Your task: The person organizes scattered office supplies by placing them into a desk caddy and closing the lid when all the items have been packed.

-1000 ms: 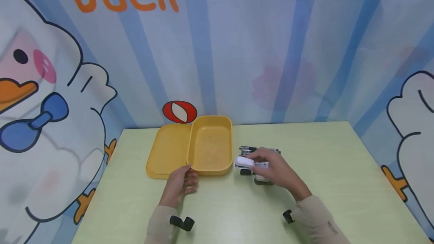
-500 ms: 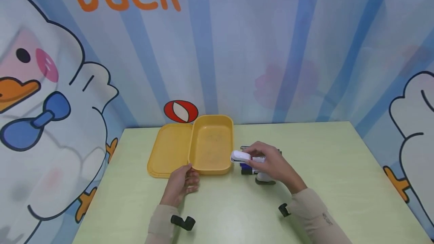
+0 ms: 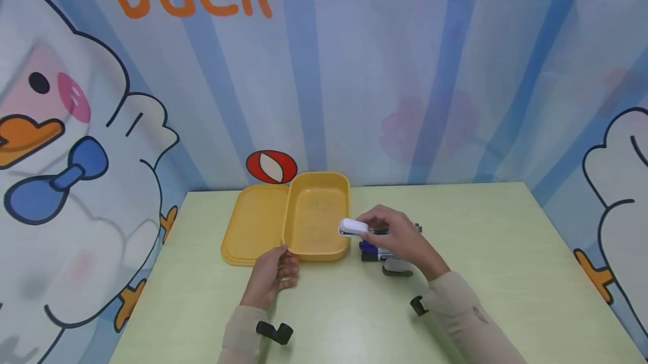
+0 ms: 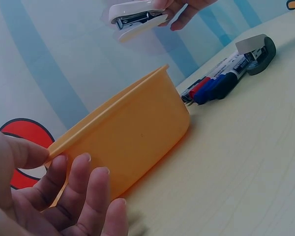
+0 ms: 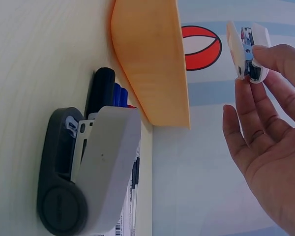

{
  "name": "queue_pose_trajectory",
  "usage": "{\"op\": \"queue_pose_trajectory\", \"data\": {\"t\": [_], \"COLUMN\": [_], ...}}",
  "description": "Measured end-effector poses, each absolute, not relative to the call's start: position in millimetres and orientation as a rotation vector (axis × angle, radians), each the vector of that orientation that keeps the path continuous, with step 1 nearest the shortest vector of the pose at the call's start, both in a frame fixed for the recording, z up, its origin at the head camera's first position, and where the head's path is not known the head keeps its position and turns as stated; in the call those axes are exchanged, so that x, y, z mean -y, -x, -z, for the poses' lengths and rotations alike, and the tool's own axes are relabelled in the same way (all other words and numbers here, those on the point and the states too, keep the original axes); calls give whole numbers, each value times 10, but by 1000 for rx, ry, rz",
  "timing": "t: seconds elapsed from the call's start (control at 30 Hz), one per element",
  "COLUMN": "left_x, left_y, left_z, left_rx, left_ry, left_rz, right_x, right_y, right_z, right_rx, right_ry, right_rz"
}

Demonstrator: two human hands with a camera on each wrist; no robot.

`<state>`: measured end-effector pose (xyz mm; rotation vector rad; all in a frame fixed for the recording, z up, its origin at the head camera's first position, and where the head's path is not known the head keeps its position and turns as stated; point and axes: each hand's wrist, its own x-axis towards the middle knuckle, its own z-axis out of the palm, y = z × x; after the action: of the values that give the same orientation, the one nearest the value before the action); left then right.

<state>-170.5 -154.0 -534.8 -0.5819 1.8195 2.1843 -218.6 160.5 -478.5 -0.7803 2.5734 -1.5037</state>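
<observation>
My right hand (image 3: 397, 234) holds a small white stapler (image 3: 353, 227) between thumb and fingers, raised beside the right rim of a yellow plastic box (image 3: 318, 218). In the right wrist view the stapler (image 5: 255, 49) hangs in the air, its metal part showing. My left hand (image 3: 270, 274) pinches the box's near left corner between thumb and index finger, as the left wrist view shows on the box rim (image 4: 108, 110). The box stands open, and no item shows in it. Its flat yellow lid (image 3: 255, 223) lies against its left side.
Right of the box lie several markers (image 3: 372, 251) with blue, black and red caps. Beside them sits a second stapler (image 3: 397, 266), grey-white with a dark base. A cartoon curtain (image 3: 364, 71) rises behind the pale table (image 3: 471, 240).
My right hand has lifted the white stapler up and left, from above the markers to the box's right rim. The markers are more exposed. The left hand keeps its grip on the box.
</observation>
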Motion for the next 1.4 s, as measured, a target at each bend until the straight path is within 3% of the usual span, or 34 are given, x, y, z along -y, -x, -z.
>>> {"op": "queue_pose_trajectory", "data": {"t": [1.4], "left_x": [1552], "left_y": [1700], "left_z": [5325], "left_rx": [-1846], "left_ry": [602], "left_rz": [-2146], "right_x": [-1072], "right_y": [2675], "right_z": [4764], "right_rx": [-2516], "right_ry": [740], "right_rz": [1501]}}
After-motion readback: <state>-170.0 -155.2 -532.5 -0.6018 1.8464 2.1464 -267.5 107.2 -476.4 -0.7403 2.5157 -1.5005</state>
